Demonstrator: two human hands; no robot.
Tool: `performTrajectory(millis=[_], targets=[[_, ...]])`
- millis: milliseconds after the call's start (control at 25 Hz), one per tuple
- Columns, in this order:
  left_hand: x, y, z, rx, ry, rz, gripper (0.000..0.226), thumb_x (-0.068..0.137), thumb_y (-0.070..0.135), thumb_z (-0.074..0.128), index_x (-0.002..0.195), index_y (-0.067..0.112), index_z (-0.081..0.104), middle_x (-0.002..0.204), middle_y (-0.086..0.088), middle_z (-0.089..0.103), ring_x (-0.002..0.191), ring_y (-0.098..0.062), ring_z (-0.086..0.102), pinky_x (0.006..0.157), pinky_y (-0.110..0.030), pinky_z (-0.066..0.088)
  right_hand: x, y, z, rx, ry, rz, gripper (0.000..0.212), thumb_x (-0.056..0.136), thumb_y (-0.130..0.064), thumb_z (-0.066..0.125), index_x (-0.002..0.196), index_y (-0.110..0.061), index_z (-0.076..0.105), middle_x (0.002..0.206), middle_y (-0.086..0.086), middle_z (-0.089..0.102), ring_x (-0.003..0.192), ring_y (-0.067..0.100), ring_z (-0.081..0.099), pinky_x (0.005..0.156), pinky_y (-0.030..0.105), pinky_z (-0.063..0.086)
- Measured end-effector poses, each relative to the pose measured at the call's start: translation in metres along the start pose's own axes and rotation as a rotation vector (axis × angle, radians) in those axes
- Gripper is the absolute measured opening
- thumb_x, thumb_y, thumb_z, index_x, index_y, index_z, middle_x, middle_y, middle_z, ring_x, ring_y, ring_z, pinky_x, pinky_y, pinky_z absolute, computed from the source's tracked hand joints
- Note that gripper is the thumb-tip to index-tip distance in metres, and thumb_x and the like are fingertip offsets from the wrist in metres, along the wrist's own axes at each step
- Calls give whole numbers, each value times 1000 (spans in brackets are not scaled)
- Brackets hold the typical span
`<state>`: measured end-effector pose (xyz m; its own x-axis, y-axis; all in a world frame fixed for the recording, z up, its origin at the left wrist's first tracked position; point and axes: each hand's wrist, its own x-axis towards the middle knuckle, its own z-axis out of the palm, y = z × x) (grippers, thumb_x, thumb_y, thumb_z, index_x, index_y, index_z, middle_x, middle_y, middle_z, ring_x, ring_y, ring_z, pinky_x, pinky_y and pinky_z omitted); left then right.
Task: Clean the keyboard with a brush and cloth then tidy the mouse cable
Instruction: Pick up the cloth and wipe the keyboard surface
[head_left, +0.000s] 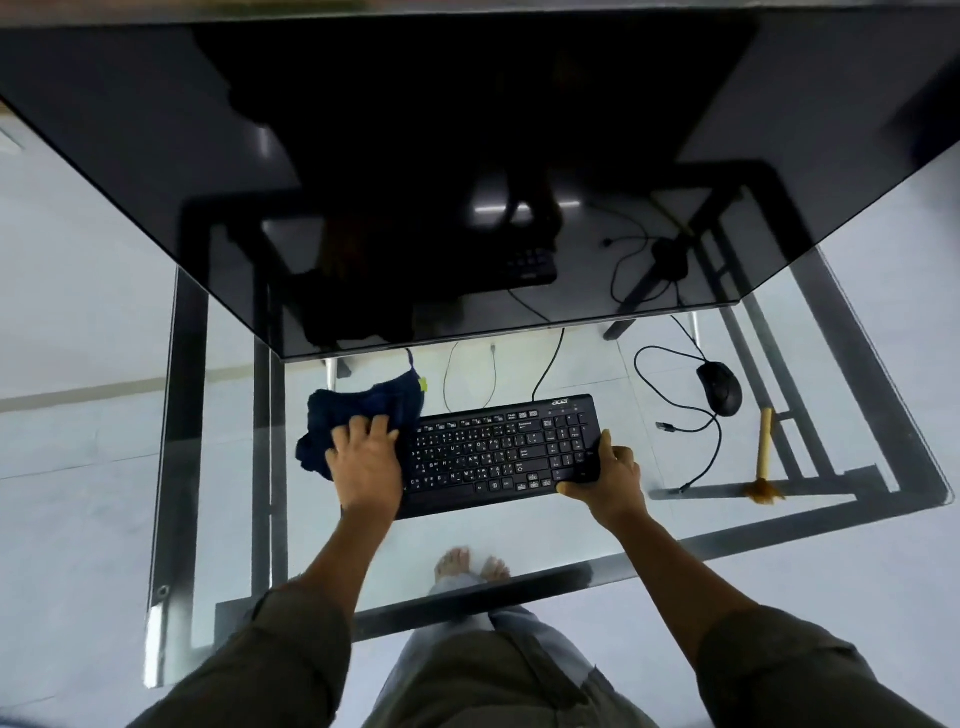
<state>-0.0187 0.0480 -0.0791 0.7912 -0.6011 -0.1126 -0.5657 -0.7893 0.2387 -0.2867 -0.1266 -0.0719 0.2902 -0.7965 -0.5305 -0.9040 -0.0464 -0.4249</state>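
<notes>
Left hand (366, 460) on cloth (358, 410), right hand (608, 475) on keyboard (498, 452).
The left presses it flat at the keyboard's left end on the bench (571, 530); the right grips the right edge.

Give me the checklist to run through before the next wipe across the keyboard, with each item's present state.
1. Cloth under control: the left hand presses flat on the dark blue cloth at the keyboard's left end. Ok.
2. Keyboard steadied: the right hand grips the right end of the keyboard. Ok.
3. Wiping path free: nothing lies on the keys between the two hands. Ok.
4. Brush out of the way: the brush lies apart, to the right of the keyboard. Ok.
5. Mouse cable tidy: the cable lies in loose loops beside the mouse. Not ok.
6. Keys free of dust: too small to see. Cannot tell.
</notes>
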Motion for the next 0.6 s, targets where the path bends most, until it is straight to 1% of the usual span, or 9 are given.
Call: performTrajectory(millis=[80,200,280,360,400,440,480,520,600], targets=[[-6,36,8,10,-52,113,28,98,21,58,125,13,63,122,-11,63,112,-33,54,87,-46,49,0,0,4,0,-17,19,106,70,-34,83,153,-17,18,133,12,40,122,33,37,100,43,41],[-17,101,20,-80,-181,276,32,100,23,53,131,17,59,131,-3,59,124,-25,48,99,-41,43,-2,-3,8,-15,-20,42,107,71,-34,82,154,-16,17,135,12,40,123,33,37,101,41,40],[-17,139,24,-135,-241,326,33,102,28,49,131,17,58,132,-3,58,125,-25,45,99,-42,39,-1,-5,6,-13,-21,49,109,71,-33,82,155,-14,15,137,11,39,124,32,37,103,40,40],[-9,156,25,-156,-335,332,33,104,34,45,128,17,59,128,-3,59,124,-27,45,96,-43,39,2,-3,2,-27,-49,50,108,73,-32,81,155,-14,14,137,11,38,125,33,37,103,39,39],[-2,157,27,-218,-418,291,33,104,36,44,123,16,61,124,-5,61,122,-30,47,95,-43,41,4,0,-1,-37,-76,39,104,73,-32,80,154,-15,18,136,11,40,125,33,39,103,39,40],[3,157,20,-341,-504,220,33,103,39,45,117,13,62,118,-9,63,118,-33,52,92,-45,45,7,5,-5,-33,-110,13,96,74,-32,79,152,-17,25,132,11,44,124,33,42,102,39,42],[9,159,12,-523,-597,99,34,102,40,48,112,11,62,114,-13,66,114,-35,57,91,-47,48,12,12,-12,-15,-138,-13,85,76,-32,78,148,-20,35,128,10,48,122,33,46,100,38,45],[12,160,0,-739,-670,-45,33,102,40,51,112,11,63,114,-14,67,111,-33,61,92,-46,50,15,15,-20,21,-146,-41,71,79,-32,77,141,-21,46,123,9,53,118,31,52,96,36,48],[12,169,-32,-1152,-797,-293,26,102,33,54,115,15,67,118,-9,70,108,-24,65,94,-38,50,17,15,-40,216,-108,-40,48,85,-34,74,130,-22,59,118,4,60,110,25,61,86,26,48]])
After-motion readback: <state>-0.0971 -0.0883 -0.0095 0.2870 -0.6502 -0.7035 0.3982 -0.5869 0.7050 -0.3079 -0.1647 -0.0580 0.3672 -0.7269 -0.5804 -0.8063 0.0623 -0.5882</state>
